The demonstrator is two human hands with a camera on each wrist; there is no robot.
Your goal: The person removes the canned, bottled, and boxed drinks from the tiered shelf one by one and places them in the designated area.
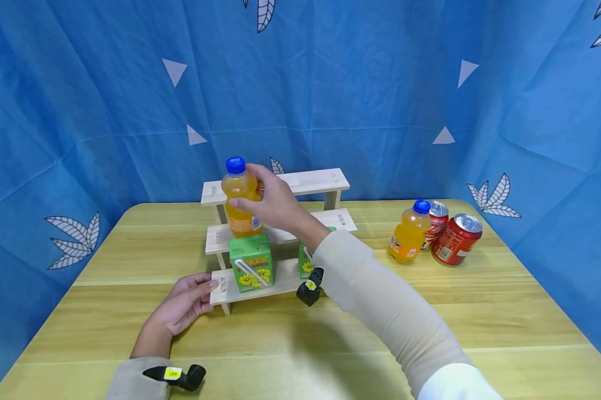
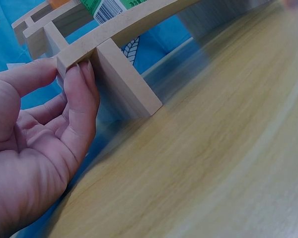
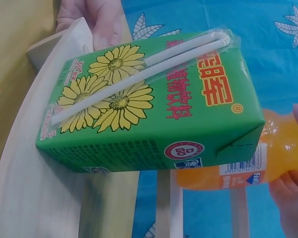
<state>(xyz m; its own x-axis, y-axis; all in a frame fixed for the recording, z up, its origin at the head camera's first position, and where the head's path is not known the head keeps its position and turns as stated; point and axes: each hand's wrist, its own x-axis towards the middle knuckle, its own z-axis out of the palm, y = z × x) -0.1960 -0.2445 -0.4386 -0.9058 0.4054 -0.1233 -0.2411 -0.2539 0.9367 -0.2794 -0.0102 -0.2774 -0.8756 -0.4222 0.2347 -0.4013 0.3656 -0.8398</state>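
My right hand (image 1: pixel 275 203) grips an orange soda bottle (image 1: pixel 242 191) with a blue cap, upright at the left end of the middle step of a three-step wooden rack (image 1: pixel 285 280). In the right wrist view the bottle (image 3: pixel 278 148) shows behind a green drink carton (image 3: pixel 154 104) with a white straw. That carton (image 1: pixel 252 261) stands on the lowest step at the left. With thumb and fingers, my left hand (image 1: pixel 187 303) pinches the lowest step's left end, as the left wrist view also shows. Whether the bottle's base touches the step is hidden.
A second green carton (image 1: pixel 306 266) stands further right on the lowest step, partly behind my right arm. On the table's right are another orange soda bottle (image 1: pixel 409 232) and two red cans (image 1: pixel 457 240). A blue curtain (image 1: pixel 310 89) hangs behind the table.
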